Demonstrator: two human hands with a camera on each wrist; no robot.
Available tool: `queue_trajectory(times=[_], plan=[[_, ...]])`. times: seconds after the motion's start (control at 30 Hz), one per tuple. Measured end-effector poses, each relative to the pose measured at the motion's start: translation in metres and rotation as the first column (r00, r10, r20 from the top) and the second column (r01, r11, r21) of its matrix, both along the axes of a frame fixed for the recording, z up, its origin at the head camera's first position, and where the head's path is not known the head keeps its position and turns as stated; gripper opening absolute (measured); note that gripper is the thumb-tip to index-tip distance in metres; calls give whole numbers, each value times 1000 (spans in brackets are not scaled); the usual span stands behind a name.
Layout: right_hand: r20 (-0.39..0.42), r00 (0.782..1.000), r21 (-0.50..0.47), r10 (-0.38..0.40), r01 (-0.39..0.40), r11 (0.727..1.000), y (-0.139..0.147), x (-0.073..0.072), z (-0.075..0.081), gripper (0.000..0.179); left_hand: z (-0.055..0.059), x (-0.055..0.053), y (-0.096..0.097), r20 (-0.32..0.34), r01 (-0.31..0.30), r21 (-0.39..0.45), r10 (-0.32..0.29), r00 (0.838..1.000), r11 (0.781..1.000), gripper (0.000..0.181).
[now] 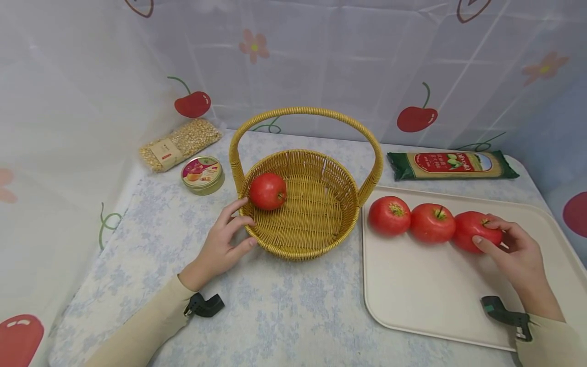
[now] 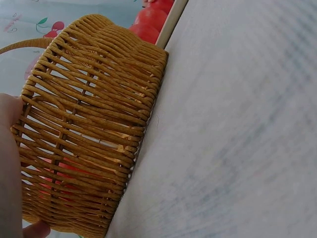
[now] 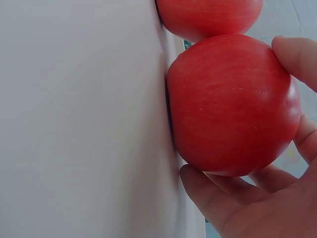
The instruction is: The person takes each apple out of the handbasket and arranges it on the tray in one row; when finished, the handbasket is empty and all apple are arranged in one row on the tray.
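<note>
A yellow-brown wicker basket [image 1: 298,253] with a tall arched handle stands mid-table, and one red apple [image 1: 268,191] lies inside it at the left. My left hand [image 1: 224,244] holds the basket's left front rim, fingers over the edge and thumb outside; the left wrist view shows the woven side [image 2: 94,109] close up. On a cream tray [image 1: 412,290] to the right, three red apples sit in a row. My right hand [image 1: 520,250] grips the rightmost apple [image 1: 472,232], thumb and fingers around it. In the right wrist view this apple [image 3: 230,106] appears to rest on the tray, touching its neighbour.
Behind the tray lies a green-ended packet [image 1: 451,165] of what looks like dry noodles. A bag of pale yellow grains [image 1: 183,142] and a round tin [image 1: 202,176] lie at the back left. Patterned curtains [image 1: 312,66] enclose the table's back and sides.
</note>
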State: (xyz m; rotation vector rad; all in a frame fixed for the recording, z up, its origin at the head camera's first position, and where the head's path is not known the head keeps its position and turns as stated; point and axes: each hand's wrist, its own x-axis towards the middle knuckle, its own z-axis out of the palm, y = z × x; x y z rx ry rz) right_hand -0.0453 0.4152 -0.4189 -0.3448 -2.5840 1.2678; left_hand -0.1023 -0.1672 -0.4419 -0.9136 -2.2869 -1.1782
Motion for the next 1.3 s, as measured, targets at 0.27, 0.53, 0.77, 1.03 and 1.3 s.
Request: queue_trajectory(times=[0.27, 0.53, 0.77, 1.03, 1.3], plan=[[21, 1000, -20, 4, -4, 1000, -2, 1, 1, 36, 0, 0, 0, 2, -1, -4, 1, 1000, 1000, 54], [8, 1000, -23, 2, -2, 1000, -3, 1, 1, 37, 2, 1, -1, 26, -3, -21, 4, 1000, 1000, 56], [-42, 999, -56, 16, -19, 998, 0, 0, 0, 41, 2, 1, -1, 32, 1, -20, 0, 1000, 1000, 56], [-73, 997, -66, 20, -25, 998, -3, -2, 0, 42, 1, 1, -3, 1, -9, -9, 9, 1000, 1000, 55], [-34, 998, -18, -48, 48, 999, -6, -1, 6, 37, 2, 1, -2, 35, 3, -22, -2, 999, 1000, 59]])
